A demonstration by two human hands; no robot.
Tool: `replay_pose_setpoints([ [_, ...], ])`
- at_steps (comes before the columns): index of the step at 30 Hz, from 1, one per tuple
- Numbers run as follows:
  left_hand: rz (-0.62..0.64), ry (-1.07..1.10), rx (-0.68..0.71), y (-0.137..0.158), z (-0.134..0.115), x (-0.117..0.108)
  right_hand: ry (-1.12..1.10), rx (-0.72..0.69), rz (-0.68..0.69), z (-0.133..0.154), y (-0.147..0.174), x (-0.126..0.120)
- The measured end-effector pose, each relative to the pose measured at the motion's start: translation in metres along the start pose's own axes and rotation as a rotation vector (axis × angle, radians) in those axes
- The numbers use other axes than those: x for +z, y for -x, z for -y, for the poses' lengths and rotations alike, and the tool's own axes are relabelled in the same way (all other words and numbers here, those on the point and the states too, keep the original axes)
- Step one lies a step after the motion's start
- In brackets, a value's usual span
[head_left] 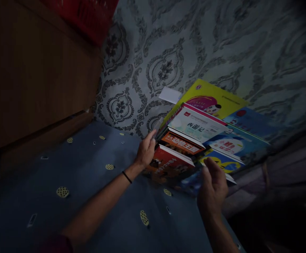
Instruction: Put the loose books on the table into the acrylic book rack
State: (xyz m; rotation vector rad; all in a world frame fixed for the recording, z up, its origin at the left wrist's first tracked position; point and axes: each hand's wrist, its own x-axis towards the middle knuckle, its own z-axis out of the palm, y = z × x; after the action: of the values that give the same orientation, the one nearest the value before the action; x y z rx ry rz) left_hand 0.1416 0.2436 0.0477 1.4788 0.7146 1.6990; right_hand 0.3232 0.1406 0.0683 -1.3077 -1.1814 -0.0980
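Observation:
Several picture books stand in rows against the patterned wall, leaning back. At the rear is a tall yellow book (222,100) beside a blue book (253,121). Ahead of them stand a white-covered book (197,124), an orange book (180,142) and a red book (170,163); to their right is a blue and yellow book (222,161). My left hand (145,149) lies with fingers stretched along the left side of the books, seemingly touching them. In front of the right-hand row, my right hand (213,188) is raised, fingers slightly bent and apart, holding nothing visible.
A dark blue cloth (89,203) with yellow pineapple prints covers the surface under the books. On the left rises a brown wooden cabinet (37,77), with a red plastic basket (89,17) above. Patterned wallpaper (165,66) lies behind; a pale curtain-like fabric (253,186) hangs right.

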Motion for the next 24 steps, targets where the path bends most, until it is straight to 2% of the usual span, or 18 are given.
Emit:
replay_pose_setpoints([
  [3, -0.001, -0.056, -0.003, -0.006, 0.003, -0.006, 0.009, 0.013, 0.026, -0.005, -0.008, 0.005],
  [6, 0.008, -0.124, -0.08, -0.012, 0.001, -0.015, -0.009, 0.021, 0.056, -0.014, -0.011, 0.008],
  [9, 0.077, -0.118, -0.199, -0.017, -0.002, -0.02, -0.014, 0.017, 0.059, -0.02, -0.011, 0.009],
  [11, 0.128, -0.128, -0.231, -0.017, -0.003, -0.021, 0.003, 0.019, 0.059, -0.023, -0.01, 0.01],
  [16, 0.18, -0.227, -0.198, -0.013, -0.006, -0.019, -0.013, 0.056, 0.069, -0.024, -0.005, 0.011],
  [24, 0.245, -0.418, -0.073, -0.009, -0.014, -0.017, -0.036, 0.211, 0.12, -0.028, 0.003, 0.021],
])
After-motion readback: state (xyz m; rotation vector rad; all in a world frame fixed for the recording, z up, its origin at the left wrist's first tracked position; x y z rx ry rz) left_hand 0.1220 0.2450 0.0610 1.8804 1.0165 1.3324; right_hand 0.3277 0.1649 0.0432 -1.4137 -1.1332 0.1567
